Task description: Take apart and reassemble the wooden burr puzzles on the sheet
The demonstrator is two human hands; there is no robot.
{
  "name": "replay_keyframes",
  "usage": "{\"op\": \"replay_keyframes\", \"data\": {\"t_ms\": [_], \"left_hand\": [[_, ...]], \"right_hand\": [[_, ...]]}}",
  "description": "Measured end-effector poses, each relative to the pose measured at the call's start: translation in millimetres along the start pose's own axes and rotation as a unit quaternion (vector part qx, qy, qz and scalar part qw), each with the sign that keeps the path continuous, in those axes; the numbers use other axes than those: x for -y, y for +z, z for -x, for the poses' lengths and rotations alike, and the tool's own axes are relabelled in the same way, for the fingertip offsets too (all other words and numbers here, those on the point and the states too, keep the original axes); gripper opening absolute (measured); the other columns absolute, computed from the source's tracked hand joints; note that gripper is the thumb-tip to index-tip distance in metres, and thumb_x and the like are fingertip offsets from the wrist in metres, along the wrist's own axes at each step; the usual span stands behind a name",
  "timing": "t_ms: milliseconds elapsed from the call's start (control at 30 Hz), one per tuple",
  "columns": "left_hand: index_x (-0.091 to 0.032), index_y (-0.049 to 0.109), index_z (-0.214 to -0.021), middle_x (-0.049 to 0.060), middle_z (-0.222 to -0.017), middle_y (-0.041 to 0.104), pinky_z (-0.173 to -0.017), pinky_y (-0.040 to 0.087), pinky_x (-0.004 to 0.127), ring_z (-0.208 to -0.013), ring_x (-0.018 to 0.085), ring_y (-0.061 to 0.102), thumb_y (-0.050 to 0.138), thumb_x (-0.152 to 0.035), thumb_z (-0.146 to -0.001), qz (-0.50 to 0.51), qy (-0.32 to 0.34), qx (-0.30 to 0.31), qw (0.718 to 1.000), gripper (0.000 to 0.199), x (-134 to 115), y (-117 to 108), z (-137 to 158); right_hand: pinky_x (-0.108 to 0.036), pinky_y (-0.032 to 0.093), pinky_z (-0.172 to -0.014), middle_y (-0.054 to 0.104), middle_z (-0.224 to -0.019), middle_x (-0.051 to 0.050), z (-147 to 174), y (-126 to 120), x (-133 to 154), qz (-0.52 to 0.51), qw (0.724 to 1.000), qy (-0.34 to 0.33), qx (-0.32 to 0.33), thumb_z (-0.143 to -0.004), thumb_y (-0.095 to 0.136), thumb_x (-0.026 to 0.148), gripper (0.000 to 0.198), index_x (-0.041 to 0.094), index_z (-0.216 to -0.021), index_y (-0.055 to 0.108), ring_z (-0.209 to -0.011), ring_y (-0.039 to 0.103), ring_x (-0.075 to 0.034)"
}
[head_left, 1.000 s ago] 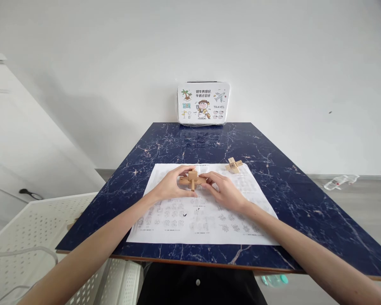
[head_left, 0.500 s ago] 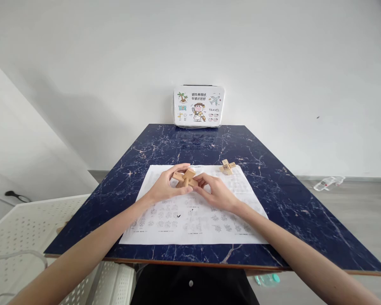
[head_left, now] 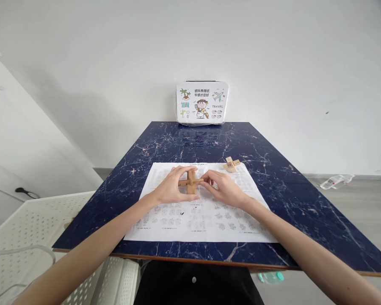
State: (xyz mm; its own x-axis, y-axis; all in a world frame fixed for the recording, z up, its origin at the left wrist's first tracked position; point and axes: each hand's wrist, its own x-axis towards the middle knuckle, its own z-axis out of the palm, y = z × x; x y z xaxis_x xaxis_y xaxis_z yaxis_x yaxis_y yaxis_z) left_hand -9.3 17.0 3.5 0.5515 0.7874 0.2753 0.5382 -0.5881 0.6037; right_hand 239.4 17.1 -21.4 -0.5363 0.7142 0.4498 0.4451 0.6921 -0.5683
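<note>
A wooden interlocking burr puzzle [head_left: 191, 182] is held just above the printed sheet, its bars forming a cross. My left hand [head_left: 170, 186] is closed around it from the left, fingers at the far end of one bar and thumb at the near end. From the other side, the fingertips of my right hand [head_left: 224, 189] pinch the right-hand end of the crossbar. A second, paler wooden puzzle [head_left: 231, 164] with dark marks on its faces rests on the sheet's far right corner. The white paper sheet [head_left: 168, 234] under my hands bears rows of small diagrams.
The dark blue marbled table [head_left: 139, 165] reaches back to the wall. A white case [head_left: 202, 103] with cartoon prints stands at its far edge. To the left is a white perforated basket [head_left: 12, 228]. Clear plastic packaging [head_left: 333, 182] and a bottle [head_left: 271, 278] lie on the floor.
The puzzle in my hands has turned from a slanted pose to a squared cross. My left fingers and thumb have moved to its far and near ends. The view has shifted slightly.
</note>
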Motion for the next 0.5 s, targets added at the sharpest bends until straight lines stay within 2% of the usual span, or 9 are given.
{"op": "replay_keyframes", "data": {"t_ms": [267, 400, 500], "left_hand": [[-0.026, 0.054, -0.144, 0.013, -0.147, 0.061, -0.11, 0.05, 0.052, -0.13, 0.034, 0.061, 0.087, -0.052, -0.074, 0.068, -0.011, 0.019, 0.997, 0.082, 6.0, -5.8, -3.7], [-0.023, 0.059, -0.141, 0.013, -0.138, 0.067, -0.105, 0.053, 0.05, -0.116, 0.032, 0.067, 0.092, -0.051, -0.067, 0.063, -0.018, 0.003, 0.998, 0.086, 7.3, -7.0, -3.5], [-0.022, 0.059, -0.142, 0.012, -0.138, 0.068, -0.105, 0.053, 0.048, -0.118, 0.031, 0.067, 0.094, -0.051, -0.064, 0.066, -0.018, 0.0, 0.998, 0.09, 6.5, -5.4, -2.6]], "right_hand": [[-0.032, 0.044, -0.066, 0.066, -0.088, -0.004, 1.8, -1.7, -2.5, 0.016, 1.0, 0.004, 0.015, -0.107, 0.052, 0.031, 0.013, 0.022, -0.098, 0.058, -0.07, 0.058, -0.018], [-0.032, 0.043, -0.067, 0.066, -0.088, -0.004, 2.6, -0.9, -0.2, 0.016, 1.0, 0.001, 0.012, -0.106, 0.052, 0.029, 0.012, 0.022, -0.098, 0.058, -0.07, 0.058, -0.018], [-0.032, 0.043, -0.067, 0.067, -0.087, -0.003, 3.7, 1.6, 2.0, 0.018, 1.0, 0.008, 0.015, -0.106, 0.052, 0.03, 0.012, 0.022, -0.098, 0.057, -0.07, 0.058, -0.018]]}}
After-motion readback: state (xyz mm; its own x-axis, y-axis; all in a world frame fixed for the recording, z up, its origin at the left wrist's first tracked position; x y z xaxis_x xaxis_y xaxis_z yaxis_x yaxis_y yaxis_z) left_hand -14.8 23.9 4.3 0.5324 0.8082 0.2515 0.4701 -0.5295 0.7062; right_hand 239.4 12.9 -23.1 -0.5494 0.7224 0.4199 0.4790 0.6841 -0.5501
